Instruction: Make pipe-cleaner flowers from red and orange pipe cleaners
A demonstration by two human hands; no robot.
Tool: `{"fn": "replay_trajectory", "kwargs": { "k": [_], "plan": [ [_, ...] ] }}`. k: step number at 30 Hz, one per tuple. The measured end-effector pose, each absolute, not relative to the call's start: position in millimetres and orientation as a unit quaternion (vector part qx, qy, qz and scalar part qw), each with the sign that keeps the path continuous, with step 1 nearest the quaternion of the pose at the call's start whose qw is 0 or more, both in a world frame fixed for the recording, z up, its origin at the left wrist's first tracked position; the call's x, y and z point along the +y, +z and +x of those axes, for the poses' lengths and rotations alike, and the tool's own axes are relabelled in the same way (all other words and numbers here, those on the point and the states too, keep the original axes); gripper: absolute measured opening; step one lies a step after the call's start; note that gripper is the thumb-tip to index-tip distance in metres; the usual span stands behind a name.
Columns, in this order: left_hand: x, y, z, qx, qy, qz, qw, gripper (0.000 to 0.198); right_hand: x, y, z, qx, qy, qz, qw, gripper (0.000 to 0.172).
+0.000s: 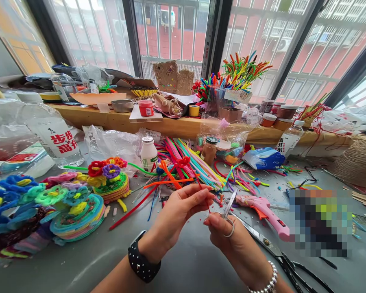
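Observation:
Centre front, my left hand (pixel 178 209) has its fingertips closed on a thin red pipe cleaner (pixel 209 209). My right hand (pixel 234 242) pinches the lower end of that strand between thumb and finger. Small silver scissors (pixel 232 202) also sit in my right hand, a ring handle by the fingers and the blades pointing up, away from the strand. Just behind my hands lies a heap of coloured pipe cleaners (pixel 198 162), with a red flower-like piece (pixel 183 162) on it. Part of the strand is hidden by my fingers.
Large black-handled scissors (pixel 266 242) and a pink glue gun (pixel 271 219) lie right of my hands. Pipe-cleaner flowers (pixel 21 191) and coiled round pieces (pixel 77 219) stand left. Behind are a white bottle (pixel 149 154), a brown jar (pixel 209 150) and a large water bottle (pixel 50 130).

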State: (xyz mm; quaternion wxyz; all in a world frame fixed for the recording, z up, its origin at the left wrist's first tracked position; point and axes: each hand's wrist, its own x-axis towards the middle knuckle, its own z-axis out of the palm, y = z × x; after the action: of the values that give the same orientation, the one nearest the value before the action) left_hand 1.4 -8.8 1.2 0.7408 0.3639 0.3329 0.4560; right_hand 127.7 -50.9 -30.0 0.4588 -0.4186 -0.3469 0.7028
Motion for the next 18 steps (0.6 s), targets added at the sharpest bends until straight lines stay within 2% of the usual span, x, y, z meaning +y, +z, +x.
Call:
{"fn": "replay_trajectory", "kwargs": {
  "k": [6,14,18],
  "plan": [
    [-2,1,-3,0.335,0.530,0.302,0.718,0.010,-52,-28,128,-0.430,0.675,-0.434,0.412,0.030],
    [1,2,-5,0.324,0.556,0.288,0.710,0.011,-54,-36,123,-0.645,0.572,-0.383,0.332,0.069],
    [1,0,-4,0.321,0.555,0.292,0.709,0.009,-57,-31,120,-0.680,0.544,-0.375,0.316,0.074]
  ]
}}
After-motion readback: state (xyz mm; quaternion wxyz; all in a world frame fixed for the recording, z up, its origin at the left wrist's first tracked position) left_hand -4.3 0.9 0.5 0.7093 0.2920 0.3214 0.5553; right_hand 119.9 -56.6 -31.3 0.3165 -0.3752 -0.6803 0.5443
